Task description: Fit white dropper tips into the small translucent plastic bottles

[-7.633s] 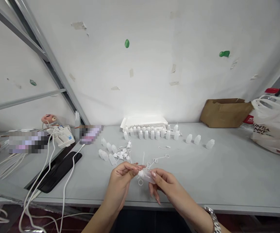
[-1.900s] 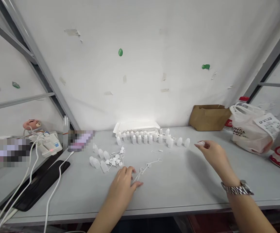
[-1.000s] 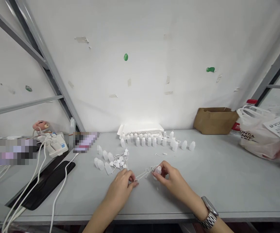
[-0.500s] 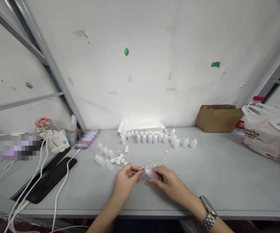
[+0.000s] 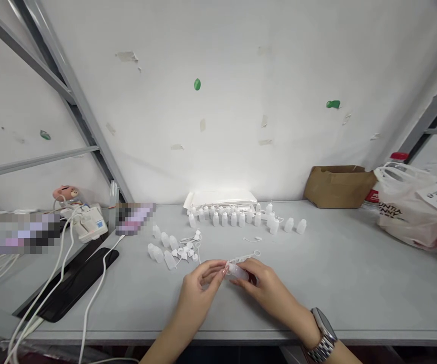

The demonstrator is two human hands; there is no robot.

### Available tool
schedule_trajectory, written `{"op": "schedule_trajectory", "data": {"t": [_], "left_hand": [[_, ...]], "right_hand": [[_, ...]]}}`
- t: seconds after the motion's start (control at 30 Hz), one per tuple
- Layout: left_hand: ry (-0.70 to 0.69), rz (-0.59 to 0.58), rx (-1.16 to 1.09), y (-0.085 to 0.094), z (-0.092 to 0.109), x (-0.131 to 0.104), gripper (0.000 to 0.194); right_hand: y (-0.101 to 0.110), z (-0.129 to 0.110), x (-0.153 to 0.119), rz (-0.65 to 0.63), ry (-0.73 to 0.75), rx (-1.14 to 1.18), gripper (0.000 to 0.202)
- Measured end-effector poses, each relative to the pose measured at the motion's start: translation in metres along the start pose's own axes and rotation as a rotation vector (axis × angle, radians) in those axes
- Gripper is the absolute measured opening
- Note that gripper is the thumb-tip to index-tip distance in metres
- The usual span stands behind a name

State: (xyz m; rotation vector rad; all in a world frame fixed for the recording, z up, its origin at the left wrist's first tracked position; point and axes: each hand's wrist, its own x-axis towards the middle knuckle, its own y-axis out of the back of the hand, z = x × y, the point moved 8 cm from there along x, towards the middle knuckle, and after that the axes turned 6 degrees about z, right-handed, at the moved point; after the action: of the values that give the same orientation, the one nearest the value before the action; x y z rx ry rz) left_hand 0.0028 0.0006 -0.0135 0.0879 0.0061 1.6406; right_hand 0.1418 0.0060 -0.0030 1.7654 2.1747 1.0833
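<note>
My right hand (image 5: 258,280) is closed around a small translucent bottle (image 5: 238,272), tilted with its neck toward the left. At that neck, the fingertips of my left hand (image 5: 206,280) pinch a white ring, part of a white plastic strap (image 5: 243,259) that stretches right to another ring. Left of my hands lies a pile of white caps (image 5: 188,251), with several loose bottles (image 5: 165,238) beside it. Farther back, upright bottles (image 5: 225,219) stand in rows before a white tray (image 5: 222,197). A small capped strap (image 5: 258,238) lies alone on the table.
A cardboard box (image 5: 337,187) and a plastic bag (image 5: 411,212) are at the back right. On the left are a black power bank (image 5: 78,288), white cables (image 5: 93,298), a blurred phone (image 5: 135,218) and a pink figure (image 5: 65,193). The table's front edge (image 5: 218,334) runs below my hands.
My left hand has moved slightly right, bringing the ring from just beside the bottle's neck onto it. My right hand still holds the bottle in nearly the same place.
</note>
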Motion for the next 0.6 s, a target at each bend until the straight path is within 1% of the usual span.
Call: {"op": "schedule_trajectory", "data": {"t": [0.13,0.23,0.33,0.5,0.57,0.6], "left_hand": [[-0.017,0.062,0.046,0.004,0.002,-0.002,0.021],[-0.014,0.102,0.023,0.006,0.001,-0.002,0.018],[0.008,0.114,-0.025,0.004,-0.001,-0.001,0.016],[0.02,0.158,-0.108,0.007,0.0,-0.002,0.02],[0.04,0.142,-0.111,0.007,0.001,-0.001,0.027],[0.052,0.117,-0.114,0.005,0.001,-0.002,0.029]], "right_hand": [[0.001,-0.004,0.0,0.006,0.039,-0.05,0.015],[-0.001,-0.007,-0.002,-0.008,0.065,-0.091,0.018],[0.0,-0.01,-0.003,-0.009,0.093,-0.12,0.019],[0.004,-0.016,-0.006,0.071,0.172,-0.165,0.02],[0.006,-0.02,-0.008,0.123,0.232,-0.183,0.021],[0.007,-0.022,-0.01,0.156,0.264,-0.19,0.021]]}}
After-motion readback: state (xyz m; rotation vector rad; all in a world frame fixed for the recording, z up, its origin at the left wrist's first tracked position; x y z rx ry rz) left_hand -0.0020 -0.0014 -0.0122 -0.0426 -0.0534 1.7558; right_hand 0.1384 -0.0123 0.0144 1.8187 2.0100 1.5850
